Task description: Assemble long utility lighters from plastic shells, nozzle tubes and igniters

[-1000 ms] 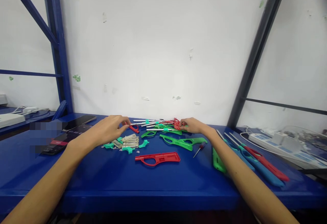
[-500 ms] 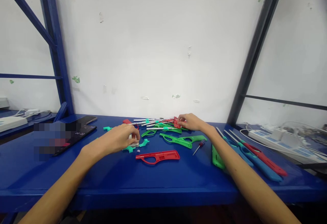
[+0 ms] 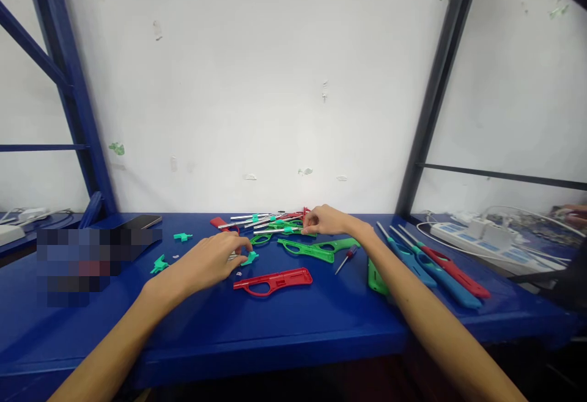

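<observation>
My left hand [image 3: 208,256] is low over the table, its thumb and fingers curled together. What lies between those fingertips is mostly hidden. A teal plastic trigger piece [image 3: 250,259] lies right beside them. At the back, my right hand [image 3: 326,219] has its fingers closed down on a pile of parts; whatever they grip is covered. The pile holds metal tubes [image 3: 275,229] with teal pieces and green and red casing halves of long lighters. In front are a green casing half [image 3: 316,250] and a red casing half [image 3: 275,281]. A small screwdriver [image 3: 347,258] lies near my right wrist.
Assembled long lighters, blue [image 3: 447,280] and red [image 3: 458,270], lie at the right, beside a white power strip [image 3: 490,246]. A green casing [image 3: 376,277] is partly under my right forearm. Loose teal pieces [image 3: 159,264] and a dark phone [image 3: 142,223] are at the left.
The view has shifted, so the table things appear further left. My right fingers have come down lower onto the pile, away from the upright red part. My left fingers have curled in closer.
</observation>
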The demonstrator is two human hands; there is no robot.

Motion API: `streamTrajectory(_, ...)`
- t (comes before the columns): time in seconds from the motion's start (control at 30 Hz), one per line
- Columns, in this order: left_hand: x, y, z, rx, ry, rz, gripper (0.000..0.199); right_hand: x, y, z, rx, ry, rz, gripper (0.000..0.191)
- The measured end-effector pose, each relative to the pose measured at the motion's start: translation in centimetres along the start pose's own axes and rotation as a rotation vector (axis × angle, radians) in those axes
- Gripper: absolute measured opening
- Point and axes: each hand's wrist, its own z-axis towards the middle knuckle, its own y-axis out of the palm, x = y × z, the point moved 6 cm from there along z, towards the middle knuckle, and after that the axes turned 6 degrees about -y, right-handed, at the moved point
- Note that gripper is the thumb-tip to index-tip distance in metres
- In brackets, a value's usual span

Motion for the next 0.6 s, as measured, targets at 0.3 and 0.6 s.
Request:
streamTrajectory(0.3, 0.3, 0.2, 0.0, 0.032, 0.006, 0.034, 0.036, -1.6, 1.4, 0.0, -0.173, 0.016, 0.011, 0.03)
streamTrajectory(0.6, 0.5, 1.6, 0.1, -0.03, 0.026, 0.025, 0.028, -2.2, 1.7, 0.2, -0.172, -0.019, 0.032, 0.03)
